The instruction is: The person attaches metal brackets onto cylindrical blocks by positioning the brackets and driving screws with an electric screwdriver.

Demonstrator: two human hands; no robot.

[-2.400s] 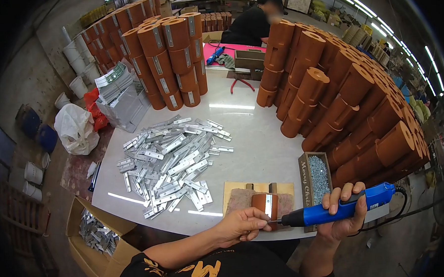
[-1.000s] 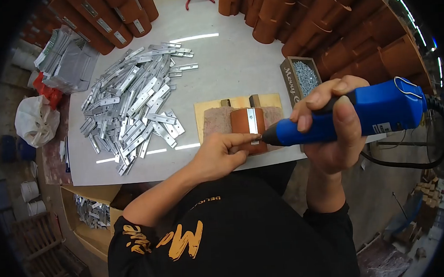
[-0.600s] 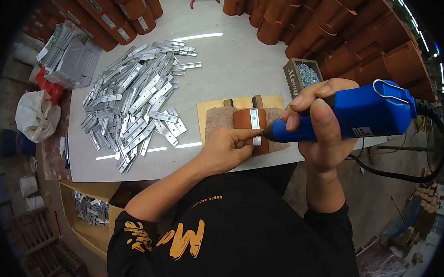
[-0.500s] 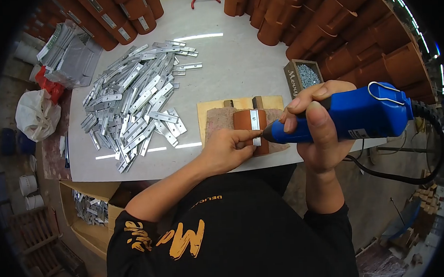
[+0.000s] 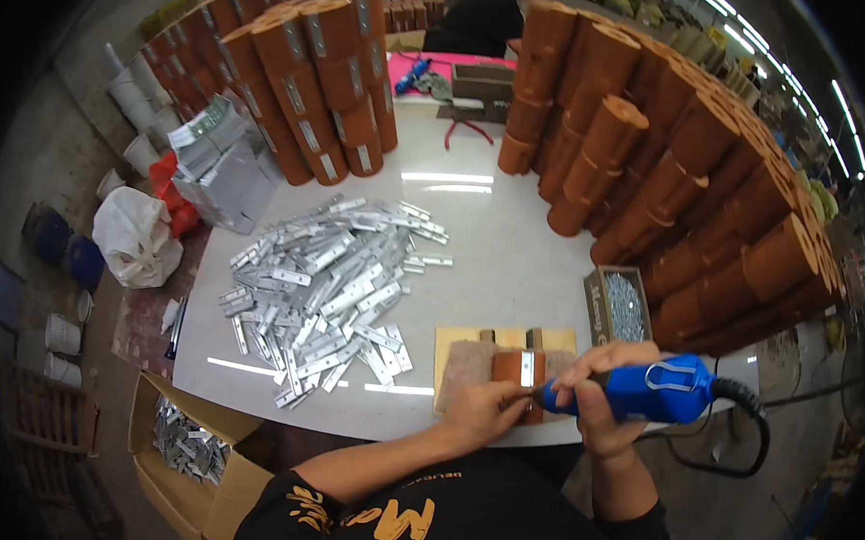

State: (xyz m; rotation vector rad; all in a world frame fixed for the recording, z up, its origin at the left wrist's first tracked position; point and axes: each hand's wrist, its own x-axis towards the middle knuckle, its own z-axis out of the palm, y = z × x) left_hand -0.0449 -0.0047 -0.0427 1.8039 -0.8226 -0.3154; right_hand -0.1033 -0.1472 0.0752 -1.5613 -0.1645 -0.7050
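My right hand (image 5: 601, 412) is wrapped around a blue electric screwdriver (image 5: 655, 392), held nearly level with its dark tip pointing left. The tip meets the fingers of my left hand (image 5: 482, 414), which are pinched together over a brown terracotta-coloured piece (image 5: 506, 366). Whatever they pinch is too small or hidden to make out. A silver metal strip (image 5: 528, 369) lies across the brown piece. Beneath is a cloth-like pad (image 5: 467, 363) on a pale wooden board (image 5: 445, 347) with two dark blocks at its back.
Left of my hands spreads a heap of metal strips (image 5: 332, 284). A wooden box of screws (image 5: 600, 306) stands at the right, before stacked brown cylinders (image 5: 675, 192). More cylinders (image 5: 309, 92), red-handled pliers (image 5: 468, 127) and another person (image 5: 475, 22) are farther back. A cardboard box (image 5: 211, 506) sits lower left.
The view has tilted upward, so the table appears lower and the far side, with another person, shows. Both hands and the screwdriver stay together at the brown piece.
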